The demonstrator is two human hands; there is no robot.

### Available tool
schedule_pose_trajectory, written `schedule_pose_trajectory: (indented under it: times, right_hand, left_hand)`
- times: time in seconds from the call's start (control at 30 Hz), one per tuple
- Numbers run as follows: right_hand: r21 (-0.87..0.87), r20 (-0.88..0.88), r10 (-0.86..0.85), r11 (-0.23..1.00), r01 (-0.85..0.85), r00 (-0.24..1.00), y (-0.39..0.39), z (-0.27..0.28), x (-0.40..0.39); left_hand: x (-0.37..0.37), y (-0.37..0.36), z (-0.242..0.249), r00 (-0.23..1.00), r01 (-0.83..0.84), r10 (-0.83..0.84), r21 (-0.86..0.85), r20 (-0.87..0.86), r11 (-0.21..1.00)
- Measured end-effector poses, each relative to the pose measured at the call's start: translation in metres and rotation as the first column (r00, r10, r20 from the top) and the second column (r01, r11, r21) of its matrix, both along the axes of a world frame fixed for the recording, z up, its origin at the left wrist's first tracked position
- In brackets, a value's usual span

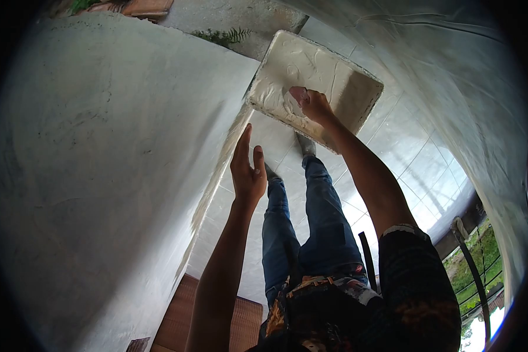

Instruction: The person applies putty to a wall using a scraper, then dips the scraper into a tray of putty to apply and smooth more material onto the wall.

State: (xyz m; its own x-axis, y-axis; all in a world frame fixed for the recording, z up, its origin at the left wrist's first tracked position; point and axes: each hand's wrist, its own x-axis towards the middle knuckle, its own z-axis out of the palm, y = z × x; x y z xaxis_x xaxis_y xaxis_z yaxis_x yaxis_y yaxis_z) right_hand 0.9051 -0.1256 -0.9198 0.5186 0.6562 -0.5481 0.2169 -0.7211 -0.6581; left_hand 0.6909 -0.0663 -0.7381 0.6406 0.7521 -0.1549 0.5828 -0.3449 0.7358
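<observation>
My right hand (317, 108) is closed on a small flat reddish scraper (298, 94), held over the white paste (311, 64) in a large rectangular tray (353, 107). The tool's lower end overlaps the paste. Smears and ridges mark the paste, and the tray's right part shows a thinner, darker coat. My left hand (249, 170) hangs in the air, left of the tray and near the wall's lower edge. Its fingers are stretched out, with the thumb apart and nothing in the hand.
A large grey-white smoothed wall (111, 146) fills the left side. Pale floor tiles (405, 135) lie around my feet. Translucent sheeting (452, 76) hangs along the right. A brown ribbed piece (246, 322) lies at the bottom, and a fern (223, 37) grows beyond the tray.
</observation>
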Motion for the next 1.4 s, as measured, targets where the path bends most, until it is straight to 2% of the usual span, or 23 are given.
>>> schedule_pose_trajectory:
  times: [0.23, 0.3, 0.53, 0.6, 0.83, 0.9, 0.93, 0.97, 1.03, 1.17, 1.23, 1.4]
  right_hand:
    - [0.143, 0.018, 0.161, 0.976, -0.162, 0.987, 0.013, -0.029, -0.01]
    - [0.056, -0.057, 0.307, 0.951, -0.304, 0.95, 0.022, -0.016, -0.002]
    - [-0.01, -0.193, 0.493, 0.863, -0.505, 0.848, 0.045, -0.004, 0.021]
    - [-0.054, -0.274, 0.588, 0.78, -0.623, 0.761, 0.049, -0.005, 0.026]
    - [-0.035, -0.474, 0.535, 0.782, -0.622, 0.699, 0.031, -0.004, 0.053]
    - [-0.034, -0.663, 0.317, 0.892, -0.45, 0.679, 0.016, 0.007, 0.059]
    - [-0.017, -0.764, 0.256, 0.909, -0.416, 0.592, 0.011, 0.011, 0.059]
    - [-0.011, -0.762, 0.262, 0.909, -0.416, 0.593, 0.004, 0.015, 0.056]
    - [0.117, -0.915, 0.159, 0.984, -0.133, 0.37, -0.012, 0.033, 0.047]
    - [0.187, -0.966, 0.162, 0.975, 0.115, 0.2, -0.035, 0.109, 0.029]
    - [0.224, -0.97, 0.193, 0.947, 0.23, 0.151, -0.046, 0.125, 0.015]
    - [0.342, -0.939, 0.309, 0.88, 0.328, 0.149, -0.048, 0.218, -0.029]
  left_hand:
    - [-0.003, -0.002, -0.005, 1.0, -0.004, 0.004, 0.01, -0.005, 1.0]
    - [-0.004, -0.002, -0.006, 1.0, 0.0, 0.0, 0.018, 0.003, 1.0]
    - [-0.006, -0.008, -0.002, 1.0, -0.006, 0.006, 0.025, 0.021, 1.0]
    - [-0.006, -0.011, -0.001, 0.998, -0.057, 0.056, 0.017, 0.026, 0.998]
    - [-0.008, -0.018, 0.009, 0.996, -0.083, 0.082, 0.021, 0.032, 0.996]
    - [-0.011, -0.022, 0.015, 0.992, -0.121, 0.121, -0.01, 0.041, 0.993]
    - [-0.014, -0.025, 0.021, 0.992, -0.122, 0.123, -0.005, 0.039, 0.992]
    - [-0.017, -0.028, 0.025, 0.993, -0.119, 0.119, -0.001, 0.023, 0.993]
    - [-0.022, -0.031, 0.036, 0.993, -0.116, 0.115, 0.018, 0.017, 0.993]
    - [-0.027, -0.037, 0.074, 0.988, -0.149, 0.148, 0.015, 0.05, 0.989]
    - [-0.031, -0.037, 0.093, 0.979, -0.181, 0.179, 0.013, 0.098, 0.983]
    - [-0.046, -0.041, 0.153, 0.945, -0.213, 0.173, 0.119, 0.278, 0.97]
